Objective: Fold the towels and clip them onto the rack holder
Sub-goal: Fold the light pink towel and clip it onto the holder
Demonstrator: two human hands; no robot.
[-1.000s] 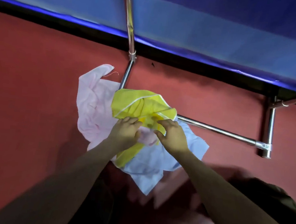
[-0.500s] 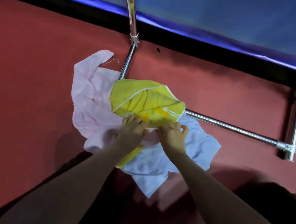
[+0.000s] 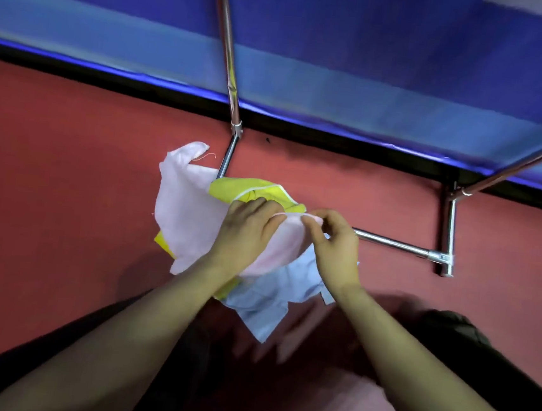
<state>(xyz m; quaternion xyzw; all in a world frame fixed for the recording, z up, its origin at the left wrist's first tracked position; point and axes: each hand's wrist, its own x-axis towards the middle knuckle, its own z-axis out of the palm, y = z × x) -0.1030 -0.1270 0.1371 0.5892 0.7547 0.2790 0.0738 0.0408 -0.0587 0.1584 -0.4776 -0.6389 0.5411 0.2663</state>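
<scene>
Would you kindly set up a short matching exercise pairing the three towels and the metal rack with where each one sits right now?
Things:
1. pink towel
2. yellow towel
3. blue towel
4. metal rack

Places:
A. lowest of the heap, nearest the person
B. its edge pinched by the left hand and right hand
C. bare bar reaching to the right of the heap
D. peeking out behind the hands, partly covered by another towel

Pairs: 1-B, 2-D, 3-A, 4-C
</scene>
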